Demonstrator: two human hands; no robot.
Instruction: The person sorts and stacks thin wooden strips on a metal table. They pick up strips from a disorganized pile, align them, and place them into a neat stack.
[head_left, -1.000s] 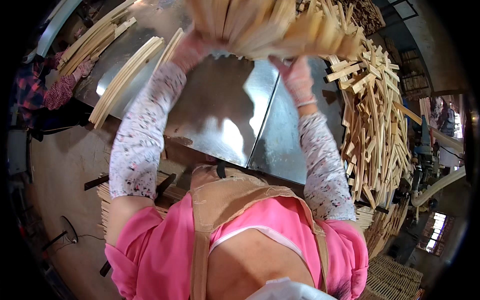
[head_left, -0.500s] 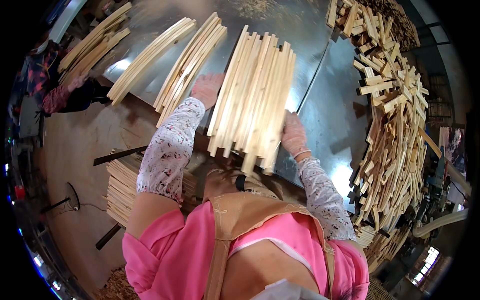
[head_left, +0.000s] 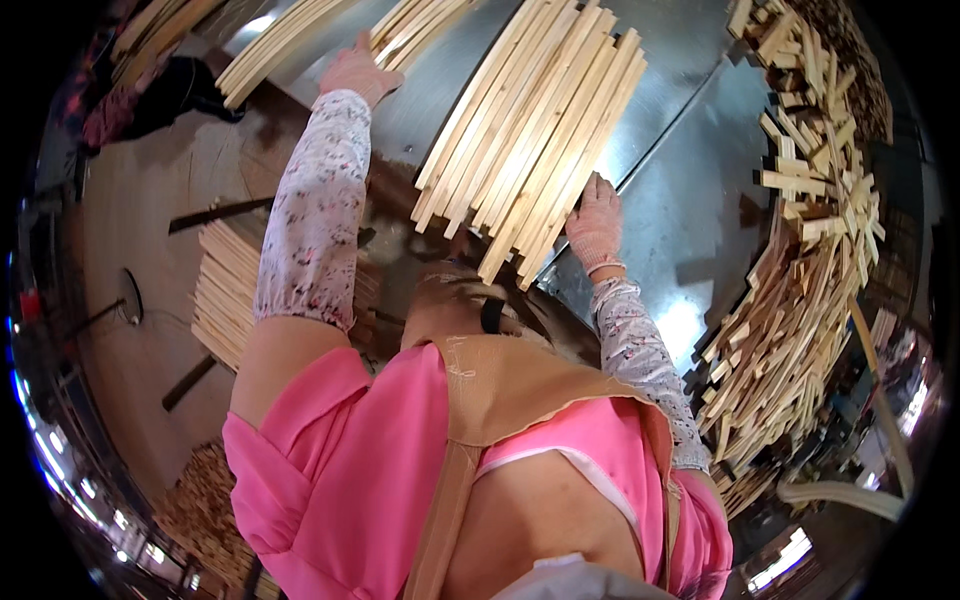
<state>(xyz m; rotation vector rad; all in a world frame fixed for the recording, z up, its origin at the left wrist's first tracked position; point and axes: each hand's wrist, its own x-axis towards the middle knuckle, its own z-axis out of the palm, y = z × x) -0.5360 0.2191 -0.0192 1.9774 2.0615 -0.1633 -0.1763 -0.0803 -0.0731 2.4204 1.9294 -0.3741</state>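
A wide layer of pale wooden strips (head_left: 530, 125) lies side by side on the metal table (head_left: 680, 160), its near ends uneven. My right hand (head_left: 595, 228), in a pinkish glove, rests on the metal against the layer's right side, fingers stretched out and not wrapped round any strip. Farther left, my left hand (head_left: 358, 76), also gloved, reaches to the near ends of a narrower bundle of strips (head_left: 412, 28). Its fingers are spread, at or touching that bundle; actual contact is hard to tell. Another group of strips (head_left: 285, 45) lies just left of it.
A large heap of loose wood pieces (head_left: 800, 310) lines the table's right side. Below the table on the left is a stack of strips (head_left: 225, 290). Another person's dark-clothed body (head_left: 185, 100) is at the far left, beside more strips (head_left: 165, 35). A seam (head_left: 675, 125) crosses the tabletop.
My left hand has left the wide layer's left side and moved left to the narrower bundle. My right hand stays by the layer's right side. The whole view has shifted.
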